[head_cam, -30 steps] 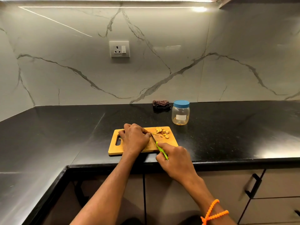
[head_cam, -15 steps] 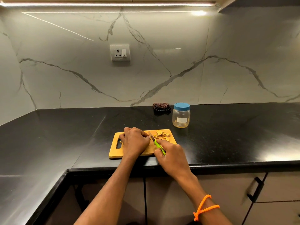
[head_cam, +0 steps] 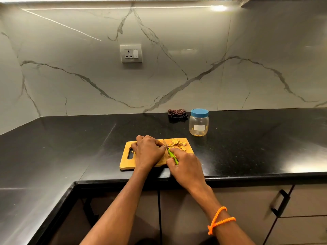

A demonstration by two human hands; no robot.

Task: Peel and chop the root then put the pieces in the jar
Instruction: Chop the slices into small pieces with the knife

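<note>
A wooden cutting board (head_cam: pixel 127 162) lies near the front edge of the black counter. My left hand (head_cam: pixel 147 151) is curled over the board's middle and holds the root, which is hidden under the fingers. Just to its right, my right hand (head_cam: pixel 184 165) grips a green-handled knife (head_cam: pixel 172 156) whose blade tip points away, right against my left fingertips. Yellow chopped pieces (head_cam: pixel 177 143) lie heaped at the board's far right corner. A clear plastic jar (head_cam: pixel 198 123) with a blue lid on stands behind the board to the right, with a few pieces at its bottom.
A dark folded cloth (head_cam: pixel 177 114) lies against the marble wall left of the jar. A small scrap (head_cam: pixel 132 151) sits by the board's handle slot. The black counter (head_cam: pixel 256 138) turns along the left wall. Cabinet doors with a black handle (head_cam: pixel 279 204) are below right.
The camera has tilted down a little, so everything sits lower in view. Both hands stay on the board; the knife has moved in closer to my left fingers.
</note>
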